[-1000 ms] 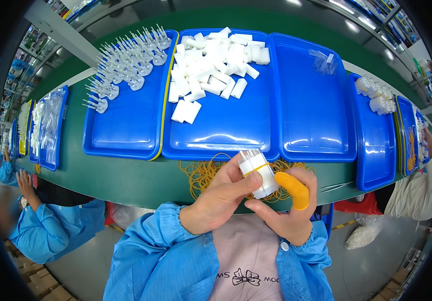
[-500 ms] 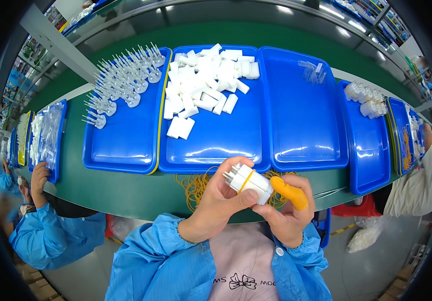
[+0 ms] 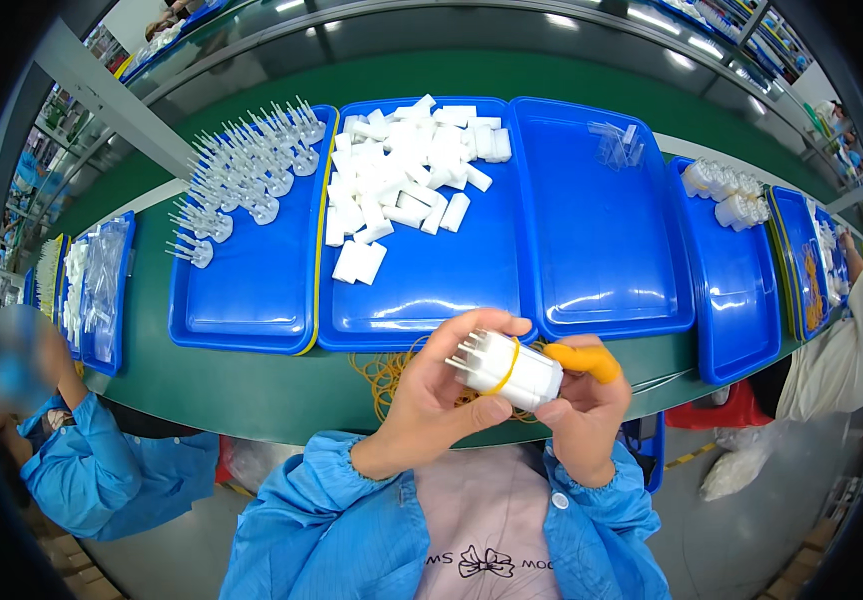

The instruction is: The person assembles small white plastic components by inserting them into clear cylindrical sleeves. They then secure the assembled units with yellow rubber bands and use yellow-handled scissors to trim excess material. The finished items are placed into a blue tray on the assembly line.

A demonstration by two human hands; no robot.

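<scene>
Between my hands is a bundle of white blocks (image 3: 533,380), tilted, with thin pins sticking out of its left end. A yellow rubber band (image 3: 507,368) runs around its middle. My left hand (image 3: 426,400) is closed around the pin end, fingers behind and thumb along the lower side. My right hand (image 3: 591,420) grips the other end with thumb and index finger; an orange finger cot (image 3: 583,360) covers that index finger. Under the hands, loose yellow rubber bands (image 3: 381,380) lie on the green table (image 3: 241,385), partly hidden.
Blue trays stand in a row beyond my hands: one with clear pinned pieces (image 3: 251,170), one with white blocks (image 3: 406,165), one with clear thin pieces (image 3: 619,148), one with banded white bundles (image 3: 726,195). A co-worker's blue sleeve (image 3: 91,465) is at left.
The bundle has turned slightly, its pins now lower. My right thumb and orange-covered finger have closed in on its right end. At left, the co-worker's hand has left the tray edge.
</scene>
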